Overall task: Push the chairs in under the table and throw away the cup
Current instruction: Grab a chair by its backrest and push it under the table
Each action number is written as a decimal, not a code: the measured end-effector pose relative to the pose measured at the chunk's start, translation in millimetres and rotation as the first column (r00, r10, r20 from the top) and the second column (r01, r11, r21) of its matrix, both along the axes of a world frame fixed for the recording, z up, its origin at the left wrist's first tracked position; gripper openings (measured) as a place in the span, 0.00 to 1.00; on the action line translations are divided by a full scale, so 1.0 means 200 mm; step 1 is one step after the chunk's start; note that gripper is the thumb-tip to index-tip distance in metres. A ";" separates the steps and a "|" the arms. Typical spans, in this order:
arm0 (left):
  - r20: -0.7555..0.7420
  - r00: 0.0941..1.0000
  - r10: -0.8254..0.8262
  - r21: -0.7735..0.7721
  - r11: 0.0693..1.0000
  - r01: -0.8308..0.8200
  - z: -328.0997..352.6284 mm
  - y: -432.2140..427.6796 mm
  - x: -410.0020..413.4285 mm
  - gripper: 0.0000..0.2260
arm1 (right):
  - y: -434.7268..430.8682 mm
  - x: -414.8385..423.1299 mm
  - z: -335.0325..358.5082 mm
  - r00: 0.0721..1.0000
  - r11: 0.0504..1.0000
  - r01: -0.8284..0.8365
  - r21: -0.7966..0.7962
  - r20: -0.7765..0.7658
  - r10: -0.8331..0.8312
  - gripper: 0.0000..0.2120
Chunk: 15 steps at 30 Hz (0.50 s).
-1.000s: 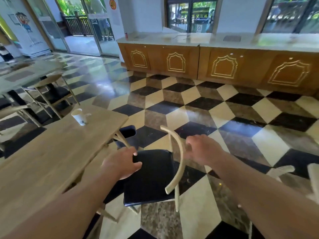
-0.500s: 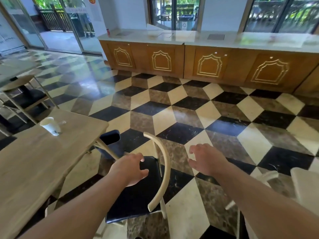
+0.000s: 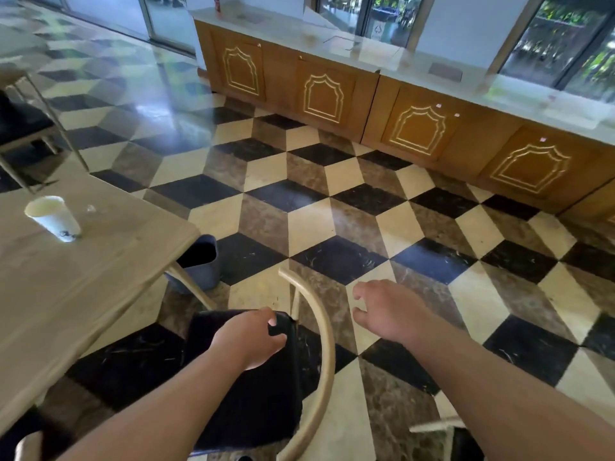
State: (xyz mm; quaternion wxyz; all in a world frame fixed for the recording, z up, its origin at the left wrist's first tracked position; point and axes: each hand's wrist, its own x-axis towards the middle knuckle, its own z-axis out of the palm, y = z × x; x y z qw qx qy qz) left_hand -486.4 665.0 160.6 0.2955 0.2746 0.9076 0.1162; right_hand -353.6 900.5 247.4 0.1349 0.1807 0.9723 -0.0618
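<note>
Chair push in hand, cup waiting its turn.
Well left of the left hand, the white paper cup (image 3: 53,217) stands upright on the wooden table (image 3: 83,294), untouched. A dark waste bin (image 3: 203,261) sits just beyond the hands, handy for the throw. Left hand (image 3: 249,339) curls at the black chair (image 3: 259,410) seat's far corner, likely to steer it, though I cannot tell if it truly grips. Right hand (image 3: 382,311) hovers spread and empty, just right of the curved backrest (image 3: 324,361).

Left hand (image 3: 248,337) over chair (image 3: 263,410) seat; right hand (image 3: 382,311) loose beside its backrest; cup (image 3: 53,217) on table (image 3: 83,294), far left of fingers.
</note>
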 end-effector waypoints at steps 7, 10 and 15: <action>0.097 0.994 0.051 0.046 0.997 -0.056 -0.29 0.10 -0.12 0.21 | 0.01 -0.26 -0.32 0.981 0.987 -0.148 -0.055 0.121 0.154 0.09; 0.169 0.982 0.080 0.049 0.995 -0.090 -0.44 0.14 -0.09 0.21 | 0.05 -0.34 -0.48 0.957 0.972 -0.222 -0.082 0.173 0.234 0.10; 0.271 0.946 0.180 -0.013 0.983 -0.183 -0.69 0.24 0.01 0.22 | 0.14 -0.47 -0.81 0.858 0.886 -0.450 -0.113 0.219 0.464 0.12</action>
